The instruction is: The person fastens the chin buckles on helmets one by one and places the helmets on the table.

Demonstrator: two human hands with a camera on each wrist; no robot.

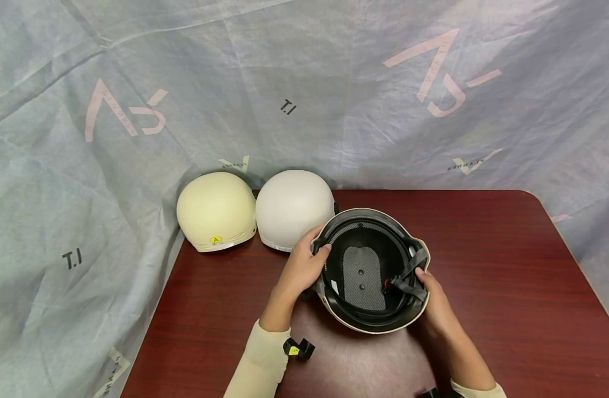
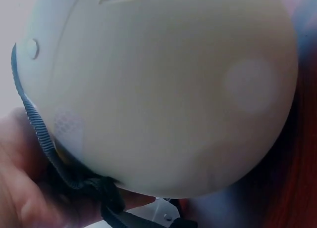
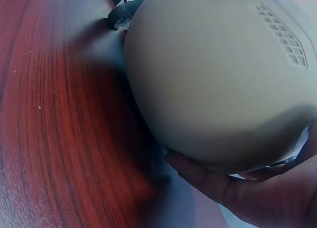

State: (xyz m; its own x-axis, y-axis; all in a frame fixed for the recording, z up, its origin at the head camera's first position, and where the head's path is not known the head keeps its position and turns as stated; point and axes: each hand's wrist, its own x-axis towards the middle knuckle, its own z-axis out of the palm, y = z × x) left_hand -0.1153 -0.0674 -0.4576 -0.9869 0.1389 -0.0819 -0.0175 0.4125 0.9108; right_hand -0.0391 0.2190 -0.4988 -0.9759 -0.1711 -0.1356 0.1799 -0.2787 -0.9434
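In the head view a helmet (image 1: 362, 276) is held tilted with its black padded inside up toward the camera. My left hand (image 1: 304, 265) grips its left rim, thumb over the edge. At the right rim my right hand (image 1: 436, 301) holds on, thumb beside the dark chin straps (image 1: 409, 287). The left wrist view shows the smooth cream shell (image 2: 173, 89), a hanging strap (image 2: 39, 129) and part of my left hand (image 2: 25, 173). Against the shell (image 3: 213, 84) in the right wrist view lie the fingers of my right hand (image 3: 257, 193).
A cream-yellow helmet (image 1: 217, 210) and a white helmet (image 1: 295, 207) stand side by side at the back left of the dark red table (image 1: 508, 287), the white one close to my left hand. A grey cloth (image 1: 334, 132) hangs behind.
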